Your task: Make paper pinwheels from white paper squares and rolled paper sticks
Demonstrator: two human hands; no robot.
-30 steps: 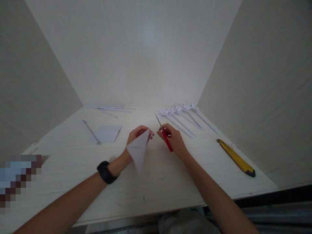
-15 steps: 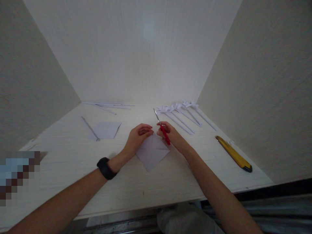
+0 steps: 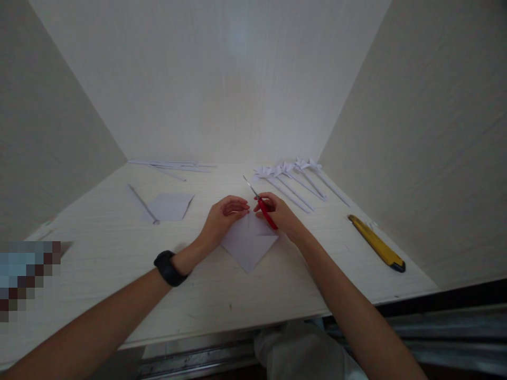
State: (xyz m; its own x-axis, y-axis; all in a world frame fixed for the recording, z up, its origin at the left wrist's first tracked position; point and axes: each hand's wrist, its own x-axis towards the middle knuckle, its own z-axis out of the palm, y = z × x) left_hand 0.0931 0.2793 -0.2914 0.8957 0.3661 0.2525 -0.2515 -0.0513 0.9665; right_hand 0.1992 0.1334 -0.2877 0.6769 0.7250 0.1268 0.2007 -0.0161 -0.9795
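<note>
A square of white paper stands cornerwise just above the table, with a slit running in from its right side. My left hand pinches its far corner between thumb and fingers; a black band sits on that wrist. In my right hand is a pair of red-handled scissors, the metal blades pointing away toward the back wall. The right fingertips are close to the paper's far right edge; whether they touch it I cannot tell.
Several paper pinwheels on sticks lie at the back right. A yellow utility knife rests near the right wall. Rolled paper sticks lie at the back left, with more paper and a single stick nearer. Walls enclose the white table.
The paper has turned slightly, its near corner shifting right. The scissors have tilted further left in my right hand. The whole view has shifted slightly.
</note>
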